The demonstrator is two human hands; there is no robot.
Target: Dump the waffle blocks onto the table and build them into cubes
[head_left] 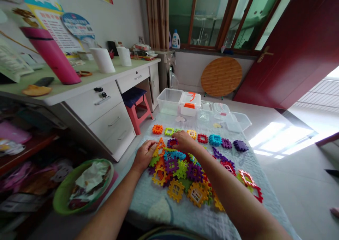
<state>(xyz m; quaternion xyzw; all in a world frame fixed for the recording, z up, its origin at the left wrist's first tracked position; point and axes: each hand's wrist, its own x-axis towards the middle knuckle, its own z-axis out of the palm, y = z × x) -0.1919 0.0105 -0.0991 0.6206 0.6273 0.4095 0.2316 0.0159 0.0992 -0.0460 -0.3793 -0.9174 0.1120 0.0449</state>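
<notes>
Interlocking plastic building blocks in several colours lie in a loose pile [182, 169] on a cloth-covered table. At the pile's left edge is my left hand [145, 156], its fingers slightly bent and resting beside an orange triangular block [160, 143]. My right hand [183, 141] reaches across the far side of the pile, with thumb and fingers at a purple block [172, 142]. Part of its grip is hidden. Beyond the hands runs a row of small stacks: orange [157, 129], green [168, 131], yellow [191, 134], red [202, 138], blue [215, 140] and purple [240, 145].
Clear plastic boxes [169, 102] and a lidded box with orange clips [190, 104] stand at the table's far end. To the left are a desk [97, 102], a pink stool [137, 114] and a green basin [63, 197]. A round wooden tabletop [221, 76] leans at the back wall.
</notes>
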